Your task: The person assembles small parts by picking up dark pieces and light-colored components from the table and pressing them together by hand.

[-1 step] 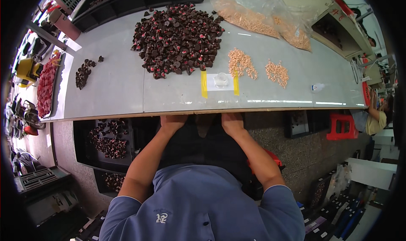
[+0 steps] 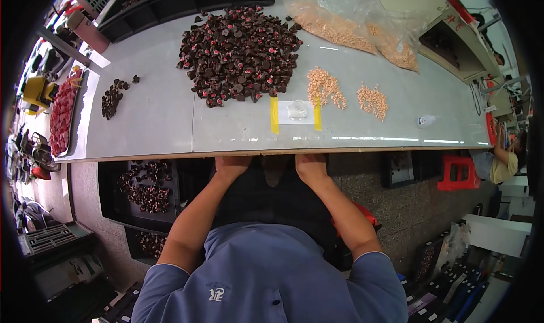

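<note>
My left hand [image 2: 232, 165] and my right hand [image 2: 311, 165] rest low by my thighs, partly under the table's front edge. The table edge hides the fingers of both, so what they hold, if anything, does not show. Above them on the grey table [image 2: 147, 127] a small clear round dish [image 2: 297, 110] sits on a white card held down by yellow tape strips [image 2: 275, 114]. Behind it lies a large heap of small dark caps with some red parts [image 2: 241, 56]. Two small piles of peach-coloured pieces, one nearer [image 2: 326, 88] and one further right [image 2: 372, 102], lie beside the card.
Clear bags of peach pieces [image 2: 334, 31] lie at the back, near a beige metal housing [image 2: 459, 56]. A small dark pile [image 2: 111, 101] and a tray of red pieces [image 2: 63, 116] are at left. Black bins [image 2: 139, 209] stand below. A person [image 2: 504, 161] is far right by a red stool [image 2: 458, 173].
</note>
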A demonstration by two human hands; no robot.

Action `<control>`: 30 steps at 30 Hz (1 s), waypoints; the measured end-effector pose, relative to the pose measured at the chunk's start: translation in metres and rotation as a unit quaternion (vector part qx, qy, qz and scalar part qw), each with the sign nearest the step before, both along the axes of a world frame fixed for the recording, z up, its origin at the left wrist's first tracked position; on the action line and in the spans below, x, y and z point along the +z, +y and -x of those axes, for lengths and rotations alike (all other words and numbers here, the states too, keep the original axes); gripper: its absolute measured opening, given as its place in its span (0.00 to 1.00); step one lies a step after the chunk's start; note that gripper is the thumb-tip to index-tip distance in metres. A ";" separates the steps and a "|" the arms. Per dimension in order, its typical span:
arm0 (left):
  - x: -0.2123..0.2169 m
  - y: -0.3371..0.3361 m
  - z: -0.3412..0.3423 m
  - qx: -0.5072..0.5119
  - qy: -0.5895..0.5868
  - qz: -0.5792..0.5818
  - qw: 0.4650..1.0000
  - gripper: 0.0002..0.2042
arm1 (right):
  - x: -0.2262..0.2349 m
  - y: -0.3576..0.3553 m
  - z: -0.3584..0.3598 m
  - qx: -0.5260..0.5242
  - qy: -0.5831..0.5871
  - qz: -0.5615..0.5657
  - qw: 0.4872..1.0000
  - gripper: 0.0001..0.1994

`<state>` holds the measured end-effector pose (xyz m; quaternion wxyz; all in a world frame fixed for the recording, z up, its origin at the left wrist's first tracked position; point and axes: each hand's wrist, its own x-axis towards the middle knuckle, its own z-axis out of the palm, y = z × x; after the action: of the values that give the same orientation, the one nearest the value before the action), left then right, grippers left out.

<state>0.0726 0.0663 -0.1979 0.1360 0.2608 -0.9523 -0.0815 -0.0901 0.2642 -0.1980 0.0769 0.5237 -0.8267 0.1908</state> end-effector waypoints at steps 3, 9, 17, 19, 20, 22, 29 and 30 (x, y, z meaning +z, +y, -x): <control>0.016 -0.006 0.002 0.003 -0.140 -0.127 0.982 0.20 | 0.063 -0.010 -0.025 -0.013 -0.077 -0.164 0.983 0.14; 0.008 0.002 -0.004 -0.014 -0.007 -0.008 1.000 0.20 | 0.039 0.003 -0.044 0.028 -0.044 -0.053 0.997 0.19; -0.004 0.002 -0.010 -0.009 0.013 0.016 1.000 0.20 | 0.056 0.013 -0.049 0.046 -0.070 -0.034 0.996 0.22; 0.003 -0.001 -0.007 0.014 -0.140 -0.089 0.986 0.24 | 0.063 0.023 -0.050 0.007 -0.079 0.049 0.996 0.19; 0.008 0.000 -0.006 0.007 -0.107 -0.094 0.990 0.23 | 0.045 0.029 -0.048 0.007 -0.054 0.015 0.998 0.18; 0.000 0.003 -0.004 -0.010 -0.085 -0.067 0.994 0.21 | 0.007 0.049 -0.046 0.002 -0.093 -0.032 0.995 0.18; -0.010 -0.032 -0.051 0.021 -0.026 -0.261 0.965 0.25 | 0.014 0.102 0.030 -0.344 -0.342 0.255 0.836 0.21; -0.006 -0.030 -0.060 0.021 -0.030 -0.264 0.964 0.25 | -0.005 0.120 0.040 -0.373 -0.415 0.281 0.781 0.23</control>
<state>0.1326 0.0360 -0.2038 0.0357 0.3093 -0.8951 -0.3190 -0.1303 0.3844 -0.2025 -0.0644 -0.0005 -0.8189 0.5702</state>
